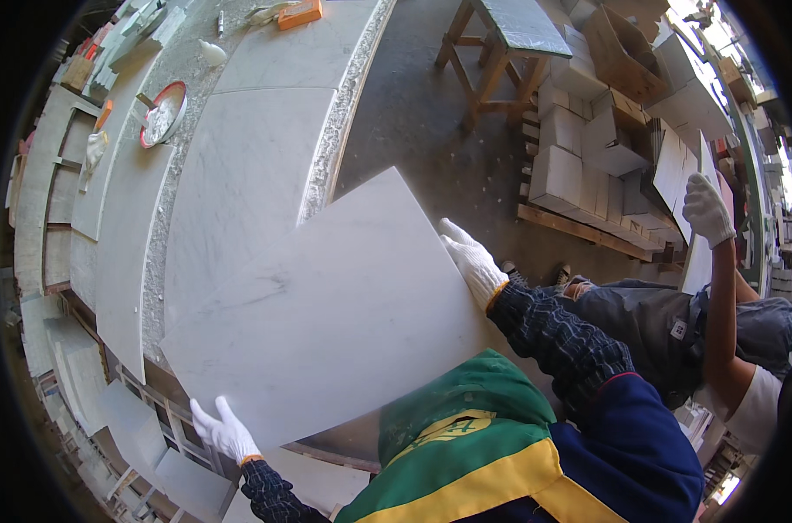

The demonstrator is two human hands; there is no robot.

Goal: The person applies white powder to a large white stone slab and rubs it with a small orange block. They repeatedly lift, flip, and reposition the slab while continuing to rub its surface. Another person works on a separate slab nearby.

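A large white marble tile (326,305) with faint grey veins lies tilted across the front of my body. My left hand (226,430), in a white knit glove, grips its near left edge; two fingertips stick up beside the edge. On the opposite side my right hand (473,261), gloved the same way, holds the right edge, with part of the fingers hidden. The tile's far left part overlaps the worktable, where another pale marble tile (239,166) lies flat. I cannot tell whether the held tile touches it.
On the worktable are a red-rimmed bowl (163,113) of white material and an orange block (300,13). A wooden stool (509,39) stands beyond. Cartons (579,166) sit on a pallet at right, near a co-worker's gloved hand (708,209) holding a panel.
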